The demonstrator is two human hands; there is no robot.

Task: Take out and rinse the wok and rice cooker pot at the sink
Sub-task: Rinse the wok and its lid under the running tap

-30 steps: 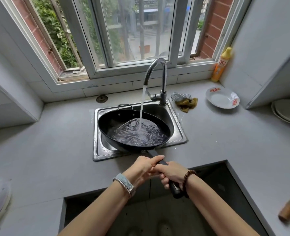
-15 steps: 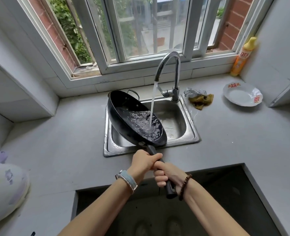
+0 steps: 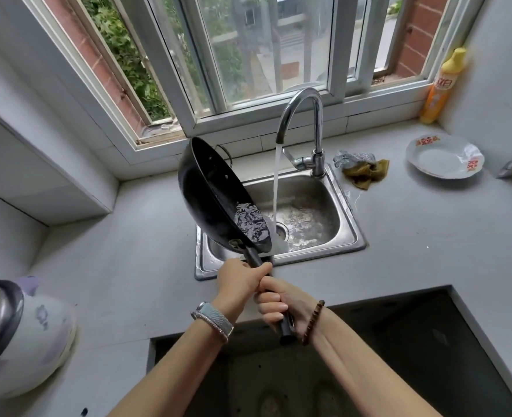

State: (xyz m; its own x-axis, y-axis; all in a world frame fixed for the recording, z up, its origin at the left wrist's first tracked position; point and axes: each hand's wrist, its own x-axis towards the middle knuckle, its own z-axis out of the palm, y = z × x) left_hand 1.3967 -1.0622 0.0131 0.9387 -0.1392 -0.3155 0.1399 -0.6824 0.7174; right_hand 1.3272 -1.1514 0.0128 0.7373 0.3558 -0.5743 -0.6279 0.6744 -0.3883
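While tap runs, I hold wok (image 3: 215,203) tipped steeply over sink (image 3: 318,206), water pooled at its low rim; left hand (image 3: 238,281) and right hand (image 3: 279,305) both clenched round handle, wok just beyond them.

Silver watch (image 3: 214,321), brown bead bracelet (image 3: 312,322)

Soft daylight from window (image 3: 266,49); edges bowed, perhaps slightly blurred.

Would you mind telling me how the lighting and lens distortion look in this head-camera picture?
Head view: soft daylight from the window, no hard shadows; bright glints on the tap and sink; wide-angle bending curves the window frames and counter edges; the wok and both hands are sharp.
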